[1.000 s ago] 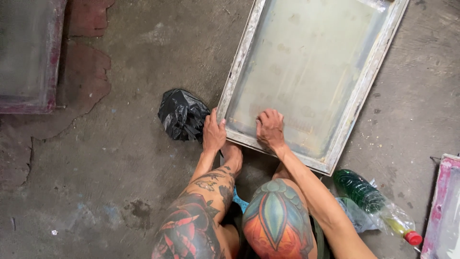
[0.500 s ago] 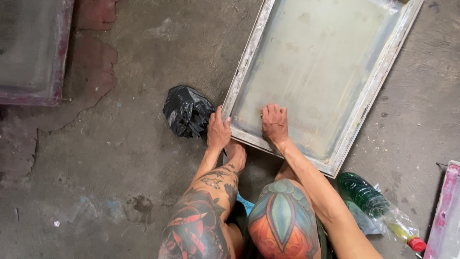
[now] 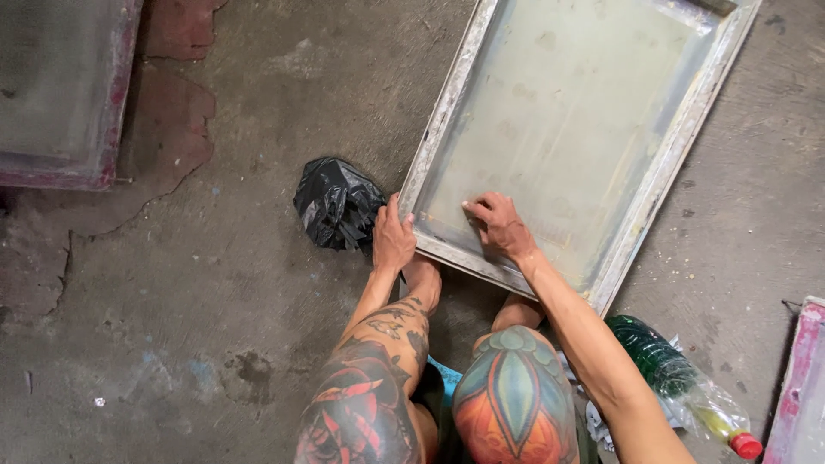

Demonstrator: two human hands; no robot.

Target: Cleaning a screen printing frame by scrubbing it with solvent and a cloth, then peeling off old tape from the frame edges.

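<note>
Left hand (image 3: 393, 239) clamped on near corner of screen frame (image 3: 447, 129) — flat on concrete floor (image 3: 215, 292). Right hand (image 3: 500, 225) spread, fingertips pressed on mesh (image 3: 567, 112). Black bag (image 3: 337, 203) just beside left hand.

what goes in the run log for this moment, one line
left hand: grips screen frame corner | right hand: flat on mesh | beside: black bag

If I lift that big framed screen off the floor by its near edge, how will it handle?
The screen frame looks stiff: straight rails, square corners, so it should probably tilt up in one piece. The mesh panel is thin and likely gives under the right hand. The left hand grips the corner rail, probably the safer hold.
</note>
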